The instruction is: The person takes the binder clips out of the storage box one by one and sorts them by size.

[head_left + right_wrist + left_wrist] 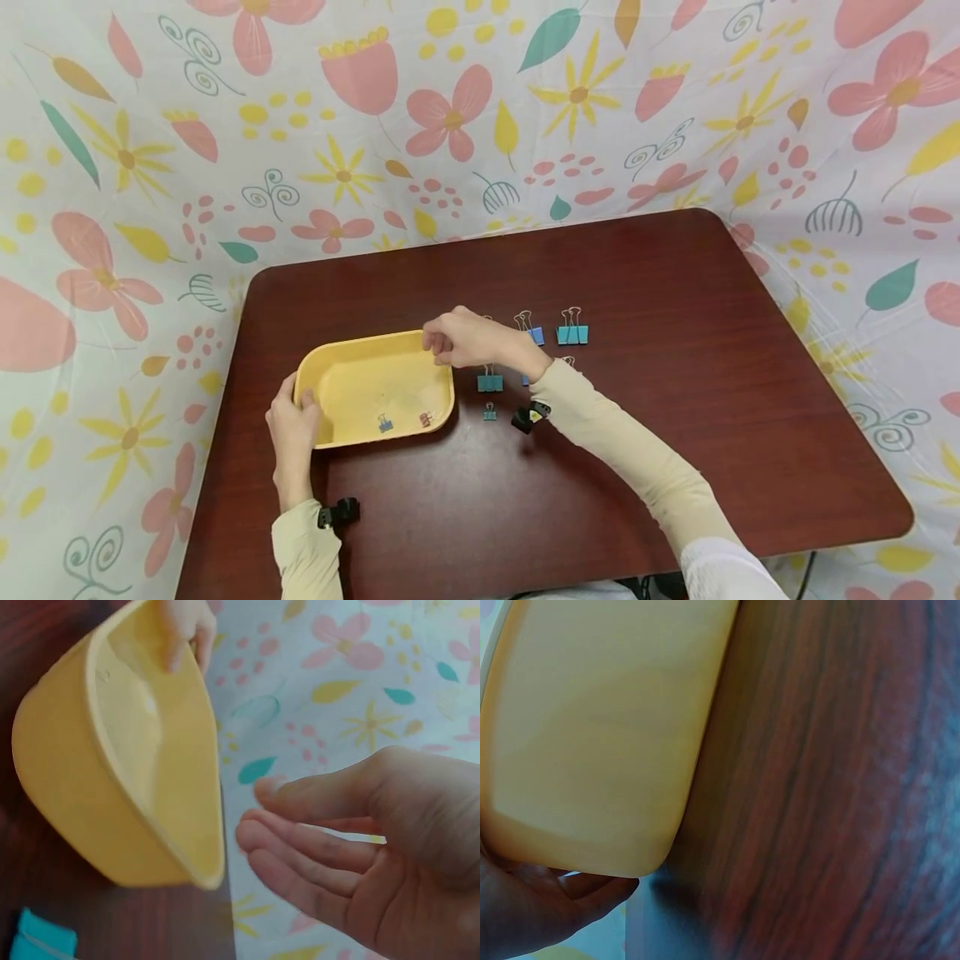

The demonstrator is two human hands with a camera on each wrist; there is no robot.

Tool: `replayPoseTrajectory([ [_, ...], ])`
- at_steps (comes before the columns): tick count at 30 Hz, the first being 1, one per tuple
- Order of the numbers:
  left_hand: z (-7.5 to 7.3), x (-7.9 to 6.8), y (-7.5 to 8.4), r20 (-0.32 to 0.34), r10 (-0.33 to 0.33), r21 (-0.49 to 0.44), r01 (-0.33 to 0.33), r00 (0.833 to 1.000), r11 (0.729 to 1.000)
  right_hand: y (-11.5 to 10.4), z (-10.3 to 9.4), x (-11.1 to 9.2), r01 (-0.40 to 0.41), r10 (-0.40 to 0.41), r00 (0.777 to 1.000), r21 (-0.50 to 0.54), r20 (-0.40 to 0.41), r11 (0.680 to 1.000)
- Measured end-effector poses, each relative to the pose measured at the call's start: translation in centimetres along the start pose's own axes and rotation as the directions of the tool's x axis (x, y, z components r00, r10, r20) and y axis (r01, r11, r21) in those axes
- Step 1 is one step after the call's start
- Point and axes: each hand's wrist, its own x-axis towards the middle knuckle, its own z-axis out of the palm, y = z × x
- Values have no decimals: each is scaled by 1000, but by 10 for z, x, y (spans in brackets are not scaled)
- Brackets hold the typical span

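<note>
A yellow plastic tray (375, 383) lies toward the left of the table. My left hand (292, 425) grips its left end, thumb over the rim and fingers around the outside; the left wrist view shows these fingers (600, 896) against the wall. Inside the tray are a small blue binder clip (385, 423) and a small red binder clip (427, 419). At the tray's far right corner hovers my right hand (472, 337). Its fingers (315, 855) are loosely bent with nothing between them and the thumb in the right wrist view.
Right of the tray lie several binder clips: a teal one (490, 383), a tiny teal one (490, 412), a large teal one (573, 335) and a blue one (536, 335). My right forearm partly covers others. A patterned cloth (450, 192) hangs behind the brown table (675, 333).
</note>
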Motion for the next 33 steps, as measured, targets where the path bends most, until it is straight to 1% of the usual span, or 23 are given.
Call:
replayPoseTrajectory([
  [3,1,-1,0,-1,-2,1,2,1000,1000,-5,10,11,31,-31,999,-9,8,999],
  [5,1,-2,-1,1,-4,6,4,1000,1000,-7,19,18,37,-36,998,-16,43,999],
  [9,3,-3,-2,3,-1,9,1,1000,1000,-13,42,27,-2,11,988,-57,157,998],
  [13,5,-3,-3,4,15,6,-15,1000,1000,-17,64,30,-44,75,964,-126,254,991],
  [17,6,-2,-3,6,23,3,-23,1000,1000,-19,77,30,-42,96,946,-176,308,983],
  [18,6,-1,-3,5,24,2,-24,1000,1000,-15,82,32,-30,88,947,-189,308,981],
  [20,6,0,-3,5,25,1,-25,1000,1000,-15,84,32,-26,88,945,-199,314,980],
  [24,6,1,-4,-2,31,3,-31,1000,1000,-13,87,33,-13,75,949,-199,306,980],
  [25,6,2,-4,-6,32,4,-32,999,999,-17,85,32,-19,78,950,-192,304,981],
  [28,5,2,-4,-18,36,13,-36,999,999,-15,86,34,-20,59,960,-141,275,990],
  [33,2,2,-3,-25,41,18,-40,999,999,-10,84,35,-27,29,973,-10,227,1000],
])
